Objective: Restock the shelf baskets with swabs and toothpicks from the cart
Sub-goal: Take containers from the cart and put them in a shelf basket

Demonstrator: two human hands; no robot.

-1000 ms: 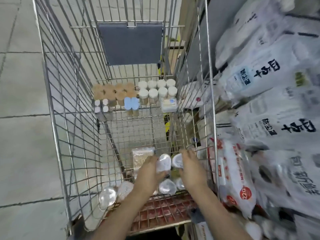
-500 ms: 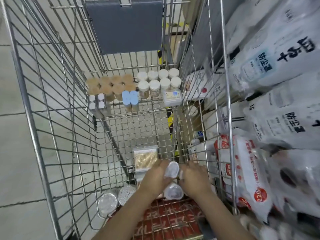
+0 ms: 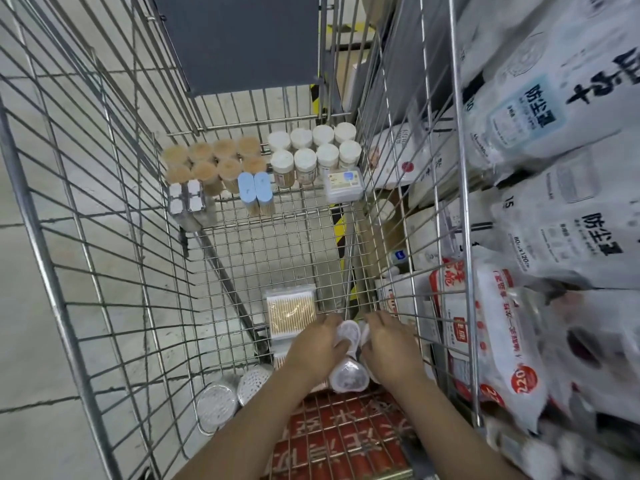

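Both my hands reach down into the wire cart (image 3: 104,271). My left hand (image 3: 317,348) grips a clear swab tub (image 3: 348,336) with a white lid. My right hand (image 3: 389,344) curls round another clear tub right beside it, mostly hidden under the fingers. A third clear tub (image 3: 346,375) lies between my wrists. A flat pack of swabs (image 3: 291,311) lies just beyond my left hand. At the cart's far end stand tan toothpick jars (image 3: 214,164) and white-lidded jars (image 3: 313,150).
Two round tubs (image 3: 235,393) lie at the cart's near left corner. Blue-capped packs (image 3: 256,194), a grey multipack (image 3: 188,204) and a small white box (image 3: 344,183) sit at the far end. Shelves of white bagged goods (image 3: 554,133) press against the cart's right side.
The camera has come closer and lower into the cart. Both hands have drawn together around the clear tubs, and my right hand now covers its tub.
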